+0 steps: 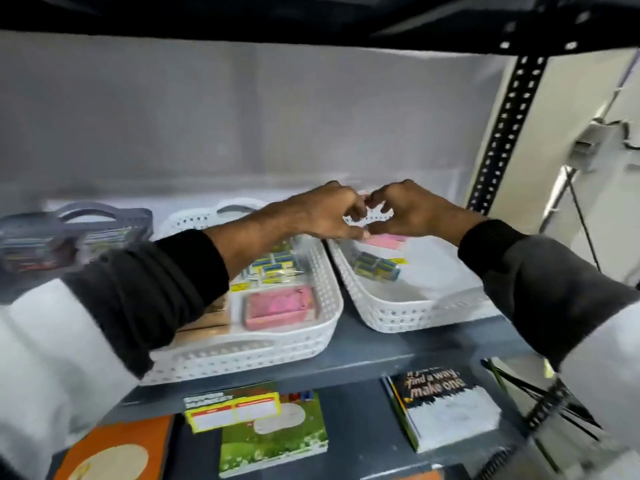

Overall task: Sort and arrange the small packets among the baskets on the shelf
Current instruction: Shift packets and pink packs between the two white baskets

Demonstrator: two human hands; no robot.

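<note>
Grey shelf (381,344): both hands, left hand (322,213) and right hand (412,213), fingers curled, meet above right white basket (415,317); grip unclear; pink packet (384,241) beneath.

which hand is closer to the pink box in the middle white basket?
Left. The left hand hangs above that basket's far end, its forearm passing over the basket beside the pink box. The right hand is over the neighbouring right basket, farther off.

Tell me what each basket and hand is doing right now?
Left hand: fingers curled, over the baskets' far ends.
Right hand: fingers curled, touching the left hand.
Middle white basket: holds many packets.
Right white basket: nearly empty, few packets.
Grey basket: blurred, holds packets.
</note>
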